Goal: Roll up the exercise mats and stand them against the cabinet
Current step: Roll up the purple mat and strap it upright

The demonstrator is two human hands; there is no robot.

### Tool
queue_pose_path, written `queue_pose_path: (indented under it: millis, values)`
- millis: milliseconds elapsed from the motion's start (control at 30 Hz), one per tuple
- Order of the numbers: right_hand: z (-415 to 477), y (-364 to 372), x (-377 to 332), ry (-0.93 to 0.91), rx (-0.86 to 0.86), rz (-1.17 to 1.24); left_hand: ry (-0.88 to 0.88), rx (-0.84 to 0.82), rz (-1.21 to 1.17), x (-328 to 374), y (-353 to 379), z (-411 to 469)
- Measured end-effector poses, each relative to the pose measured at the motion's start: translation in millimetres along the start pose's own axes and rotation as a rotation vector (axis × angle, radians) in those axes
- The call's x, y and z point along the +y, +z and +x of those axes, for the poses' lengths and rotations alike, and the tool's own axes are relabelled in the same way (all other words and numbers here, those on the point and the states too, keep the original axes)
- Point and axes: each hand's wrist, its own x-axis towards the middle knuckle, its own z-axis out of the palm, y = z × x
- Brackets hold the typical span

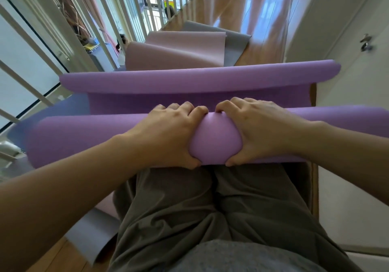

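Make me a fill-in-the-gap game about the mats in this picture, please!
1. The left hand and right hand grip a roll coloured ___.
2. The pink mat lies on top of a ___ mat.
3. The white railing is on the person's ___ side.

Missing words: purple, grey, left.
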Motion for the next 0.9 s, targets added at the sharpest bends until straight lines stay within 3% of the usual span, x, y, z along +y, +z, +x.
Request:
queue_pose_path:
  millis: [300, 500, 700, 900]
  values:
    - [4.8, 10.6, 8.9, -0.004, 0.087, -0.053, 0.023, 0.042, 0.146, -1.0, 1.1, 5.6]
    - [20.0, 0.9, 8.0, 0.071, 0.024, 0.086, -0.005, 0.086, 0.061, -0.8, 0.5, 2.3]
    - [39.8, -3.4, 11.5, 0.148, -0.065, 0.067, 0.006, 0.100, 0.073, 1.2, 7.1, 4.4]
    - [50.8, -1.0, 22.3, 0.108, 0.053, 0.010, -0.020, 0.078, 0.088, 2.1, 11.4, 4.6]
